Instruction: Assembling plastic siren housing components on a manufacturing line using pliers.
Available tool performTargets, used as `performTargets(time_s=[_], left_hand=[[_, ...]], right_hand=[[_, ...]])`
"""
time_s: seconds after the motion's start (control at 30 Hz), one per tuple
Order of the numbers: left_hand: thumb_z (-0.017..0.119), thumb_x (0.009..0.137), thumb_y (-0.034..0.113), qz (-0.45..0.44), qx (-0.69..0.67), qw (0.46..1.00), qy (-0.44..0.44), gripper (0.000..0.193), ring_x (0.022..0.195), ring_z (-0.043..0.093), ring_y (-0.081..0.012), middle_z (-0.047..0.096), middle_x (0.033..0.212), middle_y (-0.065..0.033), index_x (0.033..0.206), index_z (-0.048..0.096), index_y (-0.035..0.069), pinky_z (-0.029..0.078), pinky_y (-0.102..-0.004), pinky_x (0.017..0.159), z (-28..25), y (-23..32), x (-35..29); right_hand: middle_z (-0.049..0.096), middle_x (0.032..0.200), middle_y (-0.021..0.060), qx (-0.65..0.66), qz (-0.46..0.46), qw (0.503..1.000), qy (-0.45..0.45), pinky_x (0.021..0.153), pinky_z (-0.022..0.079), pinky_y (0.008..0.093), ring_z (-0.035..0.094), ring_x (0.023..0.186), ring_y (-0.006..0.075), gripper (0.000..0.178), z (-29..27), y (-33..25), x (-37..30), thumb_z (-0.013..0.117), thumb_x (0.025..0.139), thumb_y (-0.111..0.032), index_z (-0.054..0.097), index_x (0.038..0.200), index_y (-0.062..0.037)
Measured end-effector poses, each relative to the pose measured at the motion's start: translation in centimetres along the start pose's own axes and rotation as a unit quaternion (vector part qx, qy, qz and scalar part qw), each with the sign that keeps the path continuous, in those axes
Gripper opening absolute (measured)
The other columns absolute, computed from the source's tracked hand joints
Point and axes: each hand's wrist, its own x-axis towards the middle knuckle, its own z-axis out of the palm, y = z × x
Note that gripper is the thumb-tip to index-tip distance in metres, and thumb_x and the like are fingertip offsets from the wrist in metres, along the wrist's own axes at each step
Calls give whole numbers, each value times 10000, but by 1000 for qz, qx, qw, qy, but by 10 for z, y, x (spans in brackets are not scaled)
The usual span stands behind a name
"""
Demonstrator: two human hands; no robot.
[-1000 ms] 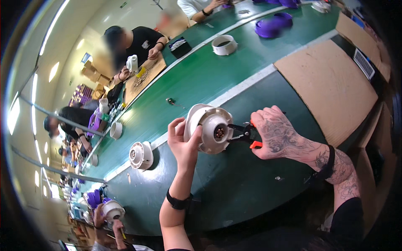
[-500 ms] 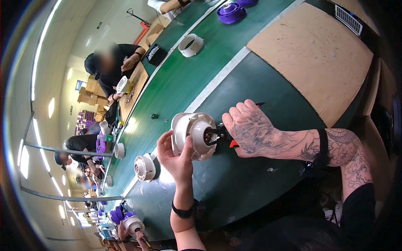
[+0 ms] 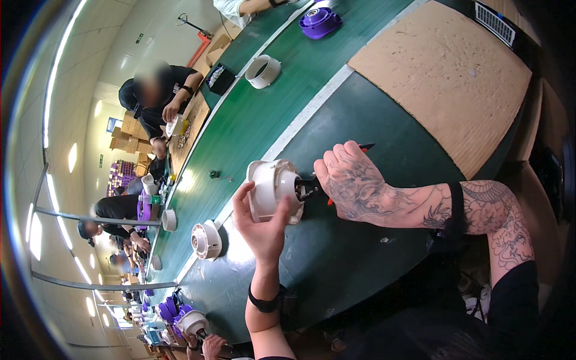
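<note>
My left hand (image 3: 262, 228) grips a white round plastic housing (image 3: 271, 186) tilted on its side, thumb along its near edge and fingers behind it. In my right hand (image 3: 354, 183) is a pair of pliers (image 3: 309, 188) with black and red handles, wrapped in a closed fist. The dark jaws reach into the opening at the housing's right end. What the jaws touch inside is too small to make out. Left of my left hand, a second white housing (image 3: 206, 240) stands on the table's pale edge strip.
A green conveyor belt (image 3: 240, 129) runs past the table, carrying a white ring (image 3: 263, 71), a purple housing (image 3: 320, 23) and a small dark green part (image 3: 214, 174). A cardboard sheet (image 3: 441, 78) lies at the far right. Co-workers sit along the belt's other side and further left.
The white ring, purple housing and small green part have shifted left along the belt. A second purple piece has left view. My right hand and the pliers have moved slightly left.
</note>
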Motion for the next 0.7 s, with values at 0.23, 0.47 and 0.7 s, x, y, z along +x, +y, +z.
performTargets(time_s=[0.23,0.47,0.7], left_hand=[[828,782,89,85,85,993,23,649,1145,615,-266,619,1240,-167,1345,519,-7,477,-383,1020,1,-19,-3],[819,797,74,121,99,988,18,649,1183,609,-264,627,1265,-167,1365,523,-25,469,-382,1038,-6,-14,2],[775,801,-3,145,184,972,-32,578,1164,630,-235,649,1245,-158,1337,563,-31,483,-356,1027,-31,-15,18]], right_hand=[[613,813,89,266,64,940,-205,803,444,357,633,802,272,396,-2,15,13,781,638,-227,544,904,-52],[599,804,96,147,-10,989,-22,811,433,365,623,808,275,392,-2,17,5,781,618,-194,542,898,-61],[701,999,165,247,-15,913,-323,975,417,388,649,1031,297,510,-29,26,11,763,666,-306,623,1054,-7]])
